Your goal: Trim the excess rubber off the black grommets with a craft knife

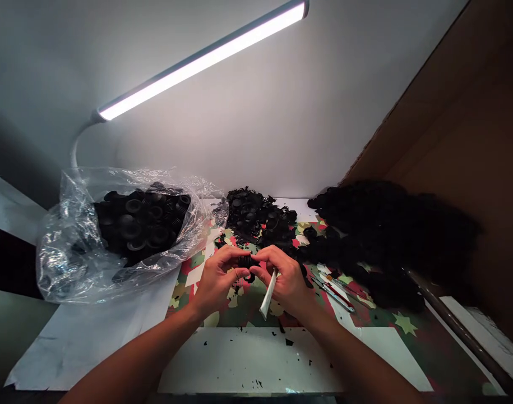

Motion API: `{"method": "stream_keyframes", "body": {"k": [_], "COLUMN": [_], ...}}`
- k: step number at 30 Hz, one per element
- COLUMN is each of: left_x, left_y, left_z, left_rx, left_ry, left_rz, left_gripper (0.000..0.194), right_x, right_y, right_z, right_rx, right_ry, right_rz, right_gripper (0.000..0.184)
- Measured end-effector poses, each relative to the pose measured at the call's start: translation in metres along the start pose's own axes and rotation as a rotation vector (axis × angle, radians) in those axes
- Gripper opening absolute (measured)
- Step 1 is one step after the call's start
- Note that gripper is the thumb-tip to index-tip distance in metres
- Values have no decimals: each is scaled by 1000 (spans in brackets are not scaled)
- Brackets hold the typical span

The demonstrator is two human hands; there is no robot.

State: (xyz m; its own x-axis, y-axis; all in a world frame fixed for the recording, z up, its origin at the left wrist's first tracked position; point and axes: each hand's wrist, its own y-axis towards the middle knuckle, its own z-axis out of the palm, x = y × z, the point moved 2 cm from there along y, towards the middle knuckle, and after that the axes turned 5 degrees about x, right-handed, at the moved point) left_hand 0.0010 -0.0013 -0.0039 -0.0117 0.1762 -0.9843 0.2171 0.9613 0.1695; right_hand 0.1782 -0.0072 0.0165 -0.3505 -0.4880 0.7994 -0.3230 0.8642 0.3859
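Between my two hands, near the middle of the table, is a small black ribbed rubber bellows (245,261). My left hand (221,276) pinches its left side with thumb and fingers. The fingertips of my right hand (283,277) close on its right side. A white flat-ended stick or handle (268,297) also sticks out of my right hand, pointing down toward me; its other end is hidden in the fingers. A dark scrap hangs just below the bellows, too small to make out.
An open clear plastic bag (66,252) of black ribbed rubber parts (134,224) stands left. Black scraps (256,210) lie behind my hands, and a large dark heap (378,224) fills the right. Tweezers-like tools (334,292) lie right. A lit lamp (206,62) hangs above.
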Motion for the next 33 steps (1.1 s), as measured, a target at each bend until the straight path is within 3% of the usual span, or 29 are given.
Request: {"method": "stream_keyframes", "body": {"k": [10,18,22,28,33], "left_x": [4,-2,-5,-10,-13], "left_y": [0,0,0,2,-2], "left_z": [1,-1,0,2,-1], "left_rx": [-11,-15,-14,-47,-24], "left_ry": [-37,268,323,322,282], "left_rz": [-101,6,23,80,140], "left_gripper": [17,8,7,1,4], "right_x": [0,-2,0,-4,-27], "right_y": [0,-4,-8,-4,5], "right_z": [-2,-4,-3,4,-14], "right_rx": [84,140,159,33,-98], "right_ry": [-13,-325,-494,-353,-224], "right_rz": [75,-181,-239,-56,173], "right_gripper": [14,17,21,16,12]}}
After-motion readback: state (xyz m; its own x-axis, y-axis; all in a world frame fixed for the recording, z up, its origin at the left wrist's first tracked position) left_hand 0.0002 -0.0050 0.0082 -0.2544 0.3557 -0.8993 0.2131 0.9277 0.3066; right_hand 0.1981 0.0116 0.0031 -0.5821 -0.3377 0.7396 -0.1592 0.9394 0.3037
